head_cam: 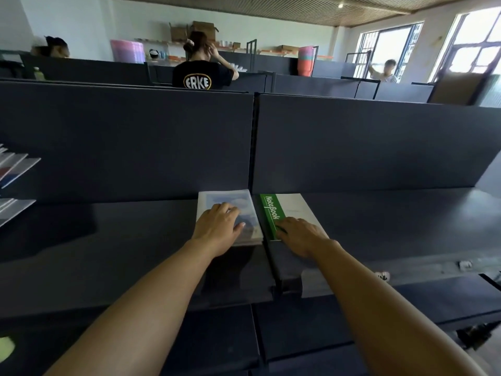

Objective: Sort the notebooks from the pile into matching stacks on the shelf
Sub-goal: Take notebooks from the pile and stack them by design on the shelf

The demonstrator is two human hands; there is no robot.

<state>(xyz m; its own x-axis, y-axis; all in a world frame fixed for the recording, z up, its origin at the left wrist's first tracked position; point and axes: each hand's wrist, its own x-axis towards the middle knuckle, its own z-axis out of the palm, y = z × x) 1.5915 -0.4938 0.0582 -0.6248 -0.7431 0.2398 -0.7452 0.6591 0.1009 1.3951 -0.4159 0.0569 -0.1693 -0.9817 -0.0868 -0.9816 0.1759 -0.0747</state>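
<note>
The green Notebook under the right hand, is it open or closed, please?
Closed. The green notebook lies flat on the shelf, cover up, no pages showing.

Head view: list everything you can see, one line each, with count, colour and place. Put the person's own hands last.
Blue notebook stack: one, pale blue cover, on the shelf left of the divider.
Green notebook stack: one, white with a green "Notebook" band, on the shelf right of the divider.
Shelf: one, dark grey, across the middle, with a dark back panel behind it.
Notebook pile: several, white, red and blue, at the far left edge.
Cardboard boxes: a few, brown, on far wall shelves.
People: three, beyond the partitions.
Left hand: one, fingers flat on the blue notebook stack.
Right hand: one, fingers flat on the green notebook stack.
</note>
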